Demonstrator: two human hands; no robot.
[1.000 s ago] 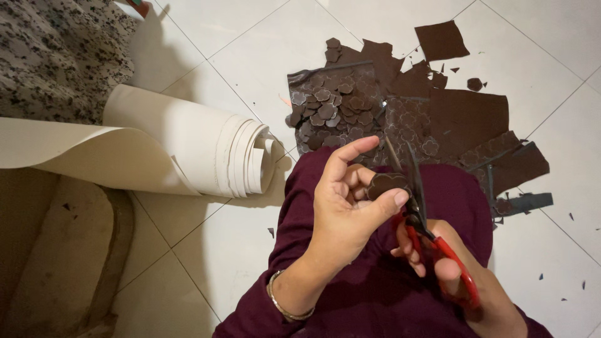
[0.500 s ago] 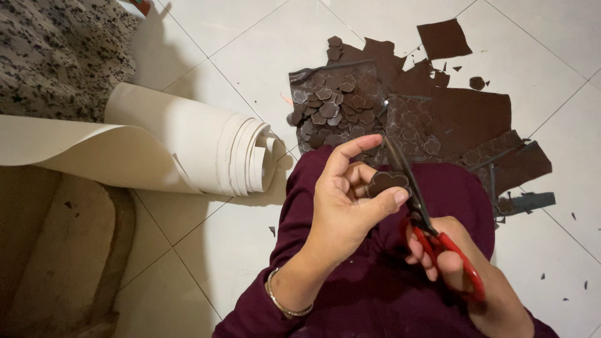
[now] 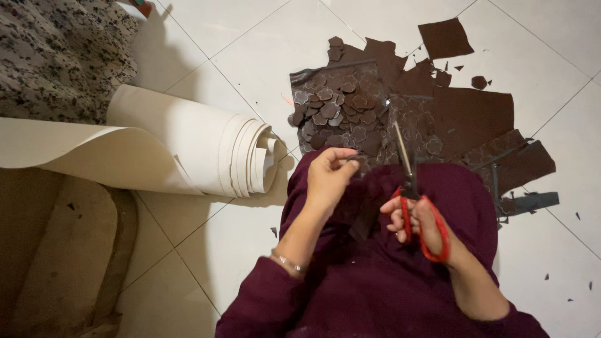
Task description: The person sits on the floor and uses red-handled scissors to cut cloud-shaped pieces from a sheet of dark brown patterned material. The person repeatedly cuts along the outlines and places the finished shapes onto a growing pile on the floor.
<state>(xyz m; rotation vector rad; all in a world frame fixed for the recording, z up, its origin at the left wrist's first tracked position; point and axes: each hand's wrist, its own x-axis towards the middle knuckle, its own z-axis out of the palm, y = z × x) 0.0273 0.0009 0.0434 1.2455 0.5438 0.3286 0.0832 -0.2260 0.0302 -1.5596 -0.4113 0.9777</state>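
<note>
Now pinching something new: half a second ago holding a small brown piece up by the scissor blades, now reaching the left hand (image 3: 328,178) forward and down toward the pile, thumb and fingers pressed together on a tiny dark bit at the fingertips. Hard to tell whether that bit is the cut shape or a scrap. Looking like one cut is finished and the piece is going to join the others.

Starting at the far left: lying on the white floor tiles (image 3: 250,56), a speckled grey cloth (image 3: 56,56) up in the corner, and under it a tan cushion (image 3: 56,263). Sitting just beside these, a big cream roll (image 3: 206,150) of sheet, partly unrolled toward the left edge.

Moving to the middle: wearing a dark red sleeve (image 3: 269,307) and a thin bracelet (image 3: 288,263) on the left wrist. Resting over the lap, a dark red cloth (image 3: 438,188), with a dark strip of brown sheet (image 3: 363,222) hanging on it between the two hands.

Going on to the right: gripping the red scissors (image 3: 419,206) with the right hand (image 3: 422,222), fingers curled through the red handles, blades pointing up and nearly closed, cutting nothing now and held apart from the left hand.

Lying beyond the hands, on the floor: a heap of small brown flower shapes (image 3: 338,106), touching one another, with bigger brown sheets (image 3: 469,116) beside them to the right, some showing flower-shaped holes. Scattering farther right, tiny brown crumbs (image 3: 548,275) on the tiles.
</note>
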